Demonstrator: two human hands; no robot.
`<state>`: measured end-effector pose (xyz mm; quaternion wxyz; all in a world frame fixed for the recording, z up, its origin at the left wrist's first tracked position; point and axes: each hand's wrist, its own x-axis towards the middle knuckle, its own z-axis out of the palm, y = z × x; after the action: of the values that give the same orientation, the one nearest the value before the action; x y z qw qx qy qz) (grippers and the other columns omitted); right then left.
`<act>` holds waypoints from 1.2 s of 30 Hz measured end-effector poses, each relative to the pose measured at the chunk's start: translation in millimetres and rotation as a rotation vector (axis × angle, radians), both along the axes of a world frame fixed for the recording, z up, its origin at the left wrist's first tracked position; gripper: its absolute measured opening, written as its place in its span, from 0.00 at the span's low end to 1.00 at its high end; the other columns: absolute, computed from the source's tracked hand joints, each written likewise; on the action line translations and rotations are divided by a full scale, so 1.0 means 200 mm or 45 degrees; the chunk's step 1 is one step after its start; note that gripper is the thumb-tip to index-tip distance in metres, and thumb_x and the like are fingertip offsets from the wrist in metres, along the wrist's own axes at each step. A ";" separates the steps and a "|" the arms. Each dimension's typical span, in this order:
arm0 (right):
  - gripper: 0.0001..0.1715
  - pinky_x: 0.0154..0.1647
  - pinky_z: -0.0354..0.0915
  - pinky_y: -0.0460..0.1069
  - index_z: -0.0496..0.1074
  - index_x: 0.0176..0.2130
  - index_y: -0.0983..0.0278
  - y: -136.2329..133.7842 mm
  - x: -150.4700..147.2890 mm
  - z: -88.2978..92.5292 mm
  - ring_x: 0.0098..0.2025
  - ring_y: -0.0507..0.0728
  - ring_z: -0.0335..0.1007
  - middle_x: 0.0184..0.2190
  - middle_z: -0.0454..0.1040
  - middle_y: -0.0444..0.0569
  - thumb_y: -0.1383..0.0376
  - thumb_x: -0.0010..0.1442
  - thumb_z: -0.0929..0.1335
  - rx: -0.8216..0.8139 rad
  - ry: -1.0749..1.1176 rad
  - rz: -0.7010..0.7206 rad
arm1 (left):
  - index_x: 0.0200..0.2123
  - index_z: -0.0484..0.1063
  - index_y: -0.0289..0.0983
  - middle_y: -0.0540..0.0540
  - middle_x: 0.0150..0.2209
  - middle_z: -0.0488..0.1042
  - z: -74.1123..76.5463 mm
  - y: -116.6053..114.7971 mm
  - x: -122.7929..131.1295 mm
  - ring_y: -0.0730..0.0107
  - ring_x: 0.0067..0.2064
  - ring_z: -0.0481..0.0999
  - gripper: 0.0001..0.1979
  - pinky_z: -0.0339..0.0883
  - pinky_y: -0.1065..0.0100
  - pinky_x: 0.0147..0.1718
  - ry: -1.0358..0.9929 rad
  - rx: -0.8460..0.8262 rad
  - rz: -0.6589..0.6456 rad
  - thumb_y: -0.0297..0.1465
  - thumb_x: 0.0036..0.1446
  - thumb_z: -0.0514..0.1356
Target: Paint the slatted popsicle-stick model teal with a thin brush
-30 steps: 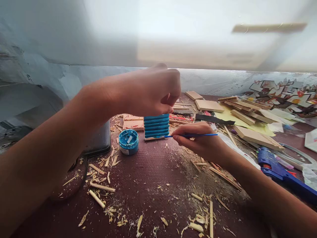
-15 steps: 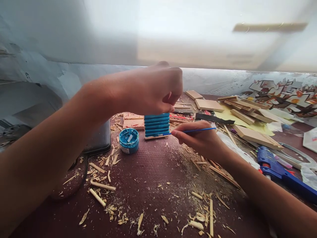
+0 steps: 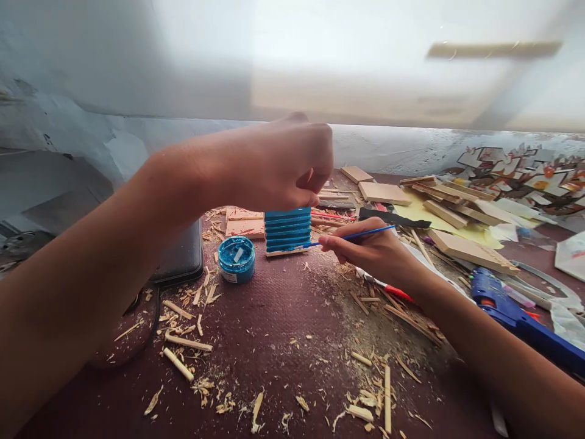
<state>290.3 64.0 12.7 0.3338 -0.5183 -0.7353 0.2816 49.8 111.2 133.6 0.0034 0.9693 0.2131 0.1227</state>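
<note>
A small ridged wooden panel [image 3: 287,230], mostly coated in blue paint, stands upright on the brown table, with bare wood along its bottom edge. My left hand [image 3: 292,164] is closed at its top edge, fingers bent down; the hand hides the panel's upper part. In my right hand [image 3: 365,247] a thin blue paintbrush [image 3: 361,234] is pinched between thumb and fingers. Its tip touches the panel near the lower edge. Just left of the panel sits an open jar of blue paint [image 3: 236,259], with a pale strip showing inside.
Wood shavings and short sticks [image 3: 178,364] litter the table [image 3: 274,341]. A blue glue gun [image 3: 507,311] lies at right, near red-handled scissors [image 3: 397,292] partly under my right forearm. Wooden blocks [image 3: 473,251] and cut pieces pile up behind. A dark flat case [image 3: 183,253] is at left.
My right hand has risen slightly and the brush handle tilts more steeply. The red handle beneath my forearm now shows. My left hand stays at the panel's top.
</note>
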 end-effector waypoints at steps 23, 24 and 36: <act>0.20 0.22 0.54 0.51 0.81 0.29 0.65 0.01 0.03 0.02 0.23 0.50 0.58 0.20 0.71 0.44 0.53 0.65 0.75 0.061 -0.062 0.100 | 0.34 0.84 0.39 0.47 0.30 0.80 -0.01 0.11 -0.04 0.67 0.31 0.75 0.10 0.58 0.66 0.31 -0.009 -0.117 0.109 0.37 0.61 0.64; 0.20 0.22 0.54 0.50 0.81 0.29 0.65 0.00 0.03 0.02 0.24 0.50 0.58 0.20 0.70 0.44 0.53 0.65 0.75 0.053 -0.055 0.107 | 0.35 0.84 0.39 0.47 0.30 0.80 -0.01 0.12 -0.04 0.67 0.32 0.75 0.11 0.59 0.66 0.31 -0.001 -0.127 0.111 0.38 0.61 0.64; 0.22 0.21 0.50 0.50 0.78 0.28 0.65 0.00 0.04 0.03 0.22 0.48 0.54 0.18 0.64 0.40 0.52 0.67 0.73 -0.059 -0.021 0.197 | 0.43 0.84 0.37 0.47 0.30 0.77 0.03 0.20 -0.19 0.72 0.29 0.72 0.14 0.61 0.70 0.29 0.061 -0.337 0.231 0.42 0.62 0.67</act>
<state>298.4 64.6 17.8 0.2929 -0.4697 -0.7692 0.3193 12.3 151.6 139.3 0.1150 0.9398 0.3142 0.0701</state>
